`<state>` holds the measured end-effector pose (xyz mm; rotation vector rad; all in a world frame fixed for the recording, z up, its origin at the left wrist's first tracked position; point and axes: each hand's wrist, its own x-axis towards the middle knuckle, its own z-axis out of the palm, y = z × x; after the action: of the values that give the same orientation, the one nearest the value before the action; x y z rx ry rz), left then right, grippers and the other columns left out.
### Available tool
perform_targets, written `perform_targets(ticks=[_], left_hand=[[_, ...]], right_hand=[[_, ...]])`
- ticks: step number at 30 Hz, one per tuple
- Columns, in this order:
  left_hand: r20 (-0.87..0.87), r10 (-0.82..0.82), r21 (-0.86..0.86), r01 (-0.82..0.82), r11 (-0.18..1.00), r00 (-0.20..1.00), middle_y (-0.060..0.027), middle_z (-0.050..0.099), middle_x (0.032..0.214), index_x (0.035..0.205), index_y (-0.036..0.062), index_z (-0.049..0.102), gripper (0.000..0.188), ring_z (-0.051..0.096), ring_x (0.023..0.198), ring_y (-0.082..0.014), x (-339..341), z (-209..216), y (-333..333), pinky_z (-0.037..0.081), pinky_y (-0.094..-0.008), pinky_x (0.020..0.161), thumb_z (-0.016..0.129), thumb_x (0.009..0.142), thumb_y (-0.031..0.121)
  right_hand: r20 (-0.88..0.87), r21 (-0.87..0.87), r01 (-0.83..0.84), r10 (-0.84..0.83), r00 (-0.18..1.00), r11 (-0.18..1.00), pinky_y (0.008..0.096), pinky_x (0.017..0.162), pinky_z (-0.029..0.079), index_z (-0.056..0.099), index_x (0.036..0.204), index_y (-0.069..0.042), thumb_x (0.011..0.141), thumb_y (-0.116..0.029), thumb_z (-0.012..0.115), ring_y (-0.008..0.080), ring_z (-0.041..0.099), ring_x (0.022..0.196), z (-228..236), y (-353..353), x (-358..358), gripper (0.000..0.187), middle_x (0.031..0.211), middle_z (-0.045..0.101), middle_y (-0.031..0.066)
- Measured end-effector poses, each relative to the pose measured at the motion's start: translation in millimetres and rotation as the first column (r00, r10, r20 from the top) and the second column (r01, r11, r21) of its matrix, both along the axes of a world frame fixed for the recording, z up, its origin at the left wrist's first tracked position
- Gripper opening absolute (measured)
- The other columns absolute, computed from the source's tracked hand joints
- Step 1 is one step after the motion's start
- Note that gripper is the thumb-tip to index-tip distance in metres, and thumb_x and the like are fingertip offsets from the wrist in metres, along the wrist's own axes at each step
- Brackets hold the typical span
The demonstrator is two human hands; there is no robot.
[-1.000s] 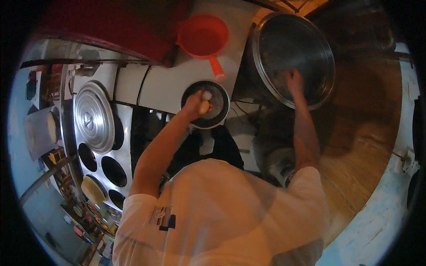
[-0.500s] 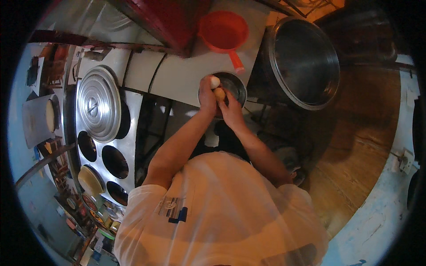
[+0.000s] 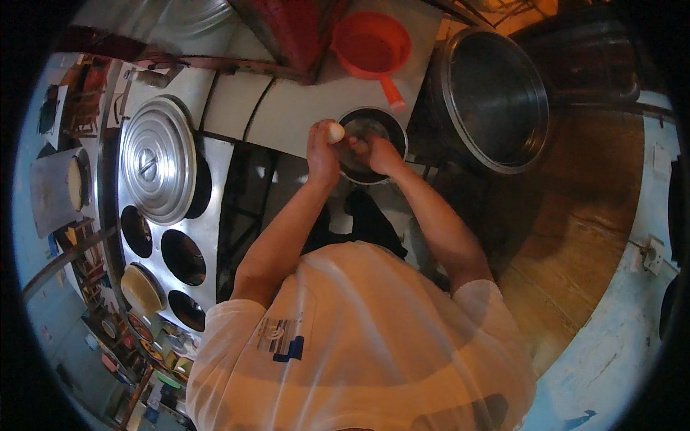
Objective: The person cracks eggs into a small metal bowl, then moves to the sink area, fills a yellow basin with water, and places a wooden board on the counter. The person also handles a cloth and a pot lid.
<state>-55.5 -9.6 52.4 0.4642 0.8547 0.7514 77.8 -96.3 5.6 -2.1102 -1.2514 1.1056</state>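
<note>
My left hand (image 3: 324,152) is closed around a smooth white egg (image 3: 336,132), whose rounded end shows by the thumb. It hangs over the left rim of a round metal pot (image 3: 403,141) at the near edge of the counter. Over the pot's opening, my right hand (image 3: 381,156) has its fingers drawn together and pointing left at the egg. A small brownish lump shows at those fingertips; I cannot tell whether it is an egg, a bit of shell or fingers. The pot's contents are dim and partly hidden by the hand.
An orange-red dipper (image 3: 372,44) lies on the counter (image 3: 287,118) behind the pot. A large, deep metal pot (image 3: 496,104) stands at the right. Leftward, a steel stove top (image 3: 221,188) has round openings and a big metal lid (image 3: 159,161). A wooden surface (image 3: 575,215) lies at far right.
My hands have parted: the left has moved slightly left with the egg, the right to the right over the pot. The brown rounded thing between them is now mostly hidden.
</note>
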Motion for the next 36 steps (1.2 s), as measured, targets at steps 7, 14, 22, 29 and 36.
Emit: perform_targets(ticks=[7, 14, 22, 29, 36], left_hand=[[0.038, -0.042, -0.136, 0.047, 0.990, 0.998, -0.0107, 0.057, 0.081, 0.104, 0.0065, 0.050, 0.028, 0.060, 0.070, -0.0254, -6, 9, -1, 0.049, -0.0362, 0.065, 0.050, 0.090, 0.031], [0.061, -0.084, -0.129, 0.092, 0.987, 0.995, -0.0105, 0.056, 0.080, 0.103, 0.0071, 0.051, 0.027, 0.058, 0.067, -0.0249, -5, 8, 2, 0.048, -0.0363, 0.064, 0.048, 0.092, 0.031], [0.048, -0.096, -0.135, 0.102, 0.986, 0.994, -0.0101, 0.056, 0.078, 0.102, 0.0070, 0.051, 0.028, 0.057, 0.065, -0.0244, -6, 10, 6, 0.048, -0.0360, 0.063, 0.047, 0.093, 0.033], [0.024, -0.120, -0.103, 0.122, 0.987, 0.992, -0.0092, 0.056, 0.077, 0.101, 0.0089, 0.051, 0.026, 0.056, 0.064, -0.0227, -6, 7, 10, 0.045, -0.0346, 0.060, 0.046, 0.093, 0.034], [0.051, -0.156, -0.153, 0.162, 0.975, 0.986, -0.0088, 0.056, 0.078, 0.100, 0.0101, 0.050, 0.024, 0.054, 0.063, -0.0206, -9, 7, 12, 0.041, -0.0330, 0.058, 0.044, 0.094, 0.033]], right_hand=[[0.119, -0.124, -0.189, 0.204, 0.972, 0.974, 0.0427, 0.088, 0.047, 0.059, 0.115, -0.005, 0.077, -0.025, 0.062, 0.0377, 0.059, 0.103, -56, 15, 4, 0.043, 0.109, 0.063, 0.0187], [0.022, -0.039, -0.016, 0.016, 1.000, 0.999, 0.0369, 0.065, 0.051, 0.058, 0.118, -0.007, 0.087, -0.026, 0.054, 0.0267, 0.064, 0.079, -68, 22, 12, 0.037, 0.101, 0.066, 0.0133], [-0.177, 0.017, 0.075, -0.071, 0.982, 0.997, 0.0344, 0.061, 0.050, 0.052, 0.126, -0.007, 0.085, -0.022, 0.056, 0.0237, 0.063, 0.080, -65, 17, 22, 0.044, 0.107, 0.063, 0.0138], [0.014, 0.043, 0.008, -0.009, 1.000, 0.999, 0.0386, 0.088, 0.047, 0.050, 0.129, -0.005, 0.082, -0.021, 0.058, 0.0357, 0.059, 0.106, -73, 18, 16, 0.051, 0.122, 0.057, 0.0200], [-0.172, -0.382, 0.108, -0.186, 0.967, 0.918, 0.0385, 0.065, 0.051, 0.057, 0.118, -0.005, 0.081, -0.029, 0.060, 0.0275, 0.063, 0.090, -59, 27, 20, 0.044, 0.091, 0.066, 0.0166]])
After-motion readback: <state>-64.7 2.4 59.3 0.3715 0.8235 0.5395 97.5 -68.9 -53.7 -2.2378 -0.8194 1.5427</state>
